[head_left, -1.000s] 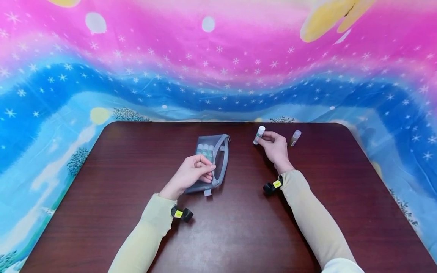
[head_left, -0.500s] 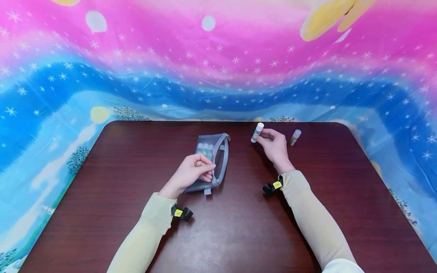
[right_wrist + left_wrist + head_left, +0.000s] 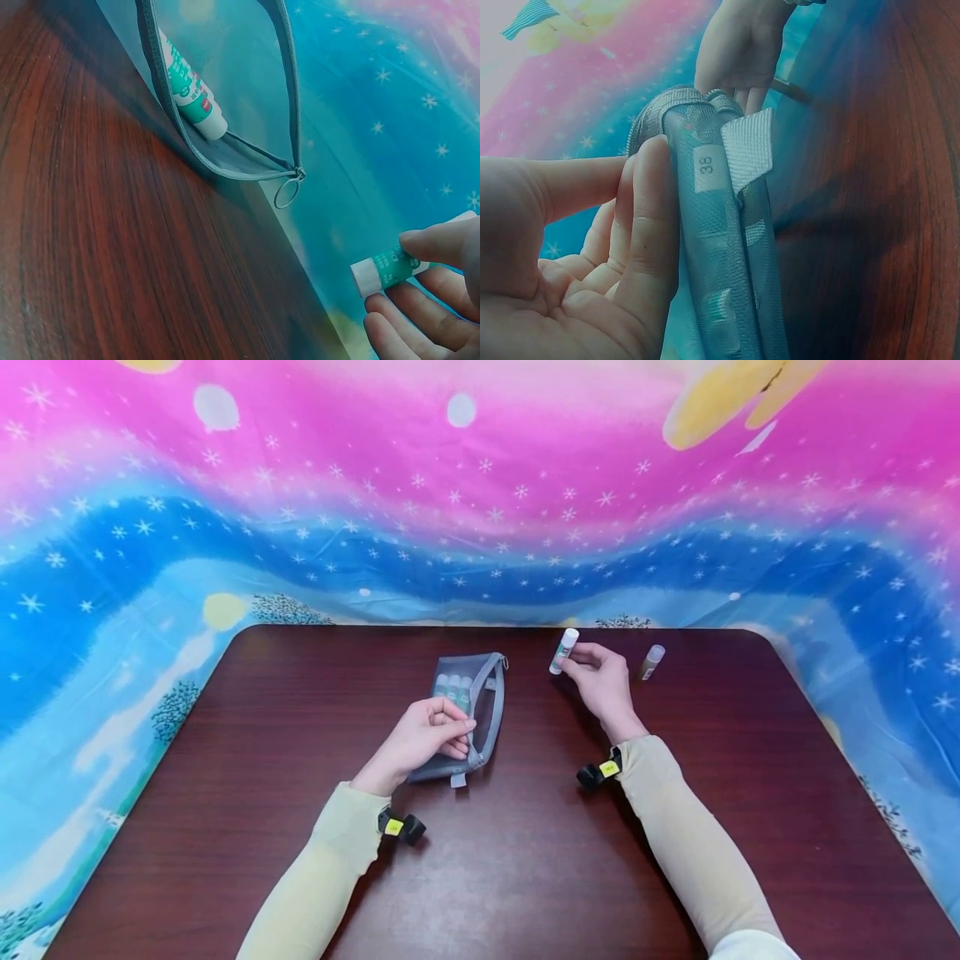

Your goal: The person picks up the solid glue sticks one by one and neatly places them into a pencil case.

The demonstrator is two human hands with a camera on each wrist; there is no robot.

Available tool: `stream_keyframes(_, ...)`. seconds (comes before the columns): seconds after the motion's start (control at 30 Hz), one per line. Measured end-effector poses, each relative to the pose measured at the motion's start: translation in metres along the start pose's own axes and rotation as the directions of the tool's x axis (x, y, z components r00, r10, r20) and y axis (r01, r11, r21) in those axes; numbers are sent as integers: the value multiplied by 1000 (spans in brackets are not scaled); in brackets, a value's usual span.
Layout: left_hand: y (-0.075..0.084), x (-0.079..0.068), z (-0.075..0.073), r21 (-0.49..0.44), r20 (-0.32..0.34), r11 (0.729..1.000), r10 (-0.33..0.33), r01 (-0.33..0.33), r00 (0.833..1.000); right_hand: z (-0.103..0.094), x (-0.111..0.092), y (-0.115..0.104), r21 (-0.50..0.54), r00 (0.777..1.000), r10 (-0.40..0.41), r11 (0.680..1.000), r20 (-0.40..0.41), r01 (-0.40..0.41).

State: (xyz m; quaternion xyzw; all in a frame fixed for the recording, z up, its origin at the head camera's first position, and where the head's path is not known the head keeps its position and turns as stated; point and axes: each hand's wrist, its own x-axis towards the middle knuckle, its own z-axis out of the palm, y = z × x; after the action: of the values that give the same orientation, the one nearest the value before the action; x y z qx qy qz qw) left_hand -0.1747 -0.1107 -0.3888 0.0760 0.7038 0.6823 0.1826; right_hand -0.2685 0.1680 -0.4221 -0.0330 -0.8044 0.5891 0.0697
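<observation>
My left hand (image 3: 423, 739) pinches the near edge of a grey mesh zip pouch (image 3: 486, 720), its mouth unzipped and facing right. Through the mesh show several white-and-green glue sticks (image 3: 452, 687) side by side; the right wrist view looks into the pouch onto a glue stick (image 3: 196, 105). To the right of the pouch, my right hand (image 3: 602, 683) holds another glue stick (image 3: 564, 652) between thumb and fingers, tilted, white cap up. A small tube with a clear cap (image 3: 651, 662) stands on the table just right of that hand.
Everything is on a dark red-brown wooden table (image 3: 480, 877). A patterned pink and blue cloth (image 3: 480, 510) hangs behind and around it. The pouch has a zipper ring (image 3: 287, 193) at its far corner and a white fabric tab (image 3: 748, 150) at the near one.
The right hand has raised the glue stick slightly and shifted it a little left. The left hand and the pouch have stayed in place.
</observation>
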Motion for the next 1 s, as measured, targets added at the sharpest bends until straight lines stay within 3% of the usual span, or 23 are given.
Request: stream_keyframes(1.0,-2,2,-1,-30,-5,1000,8,-8,1000,2,-3,-1,15,999,-35,999,-8,35)
